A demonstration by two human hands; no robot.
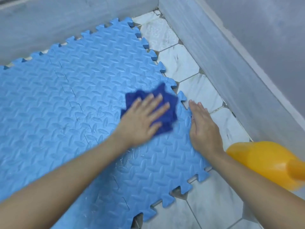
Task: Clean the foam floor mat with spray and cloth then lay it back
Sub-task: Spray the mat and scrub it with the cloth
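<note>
1. While the head view looks down into a corner of the room, the light-blue foam floor mat [69,100] lies flat on the floor, its jigsaw edge running along the strip of white hexagonal floor tiles [184,63] beside the grey wall [247,55].
2. On the mat, near its right edge, the left hand [143,119] presses flat on a dark-blue cloth [166,103]; the fingers are straight and spread, so the grip is open and merely bears down on the cloth, which is blurred.
3. Just beside it, the right hand [203,128] rests on the mat's toothed right edge with fingers straight and together, their tips reaching over the tiles; its grip is open and holds nothing.
4. Below the left hand, a wet, shiny patch [125,162] shows on the mat.
5. At the right of the frame, a yellow spray bottle [267,162] sits over the tiles, close behind the right forearm, out of focus and partly cut off by the frame edge.
</note>
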